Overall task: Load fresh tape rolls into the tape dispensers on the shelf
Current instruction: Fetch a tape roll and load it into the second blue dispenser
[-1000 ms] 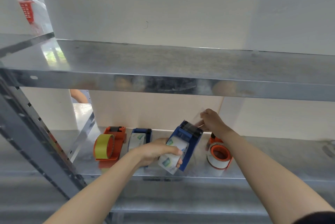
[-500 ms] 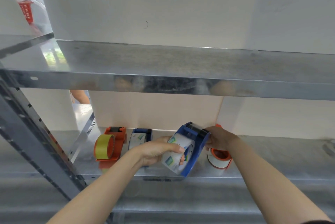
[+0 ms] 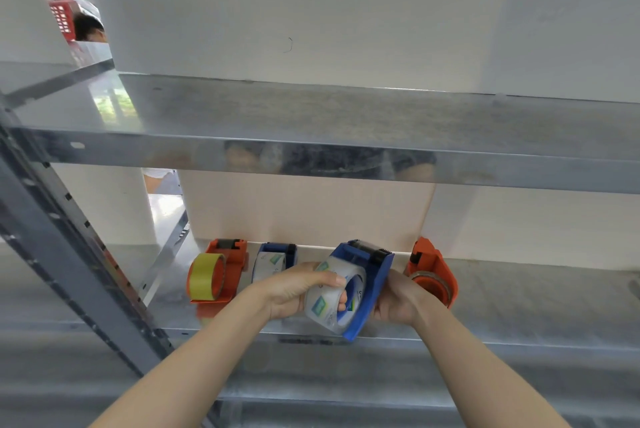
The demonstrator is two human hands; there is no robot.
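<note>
A blue tape dispenser is held tilted above the metal shelf, with a clear tape roll seated in it. My left hand grips the roll, fingers curled over its top and into its core. My right hand grips the dispenser's right side from behind. To the left stand an orange dispenser with a yellow roll and a second blue dispenser with a clear roll. At the right stands an orange dispenser with a roll, partly hidden by my right hand.
An upper metal shelf runs across above the dispensers. A slotted steel upright slants down the left. A white wall backs the shelves. A red basket and another person show at the far upper left.
My right hand came down from the tape end near the dispenser's blade to grip the dispenser's right side. The blue dispenser has shifted slightly right and turned more upright in my hands.
</note>
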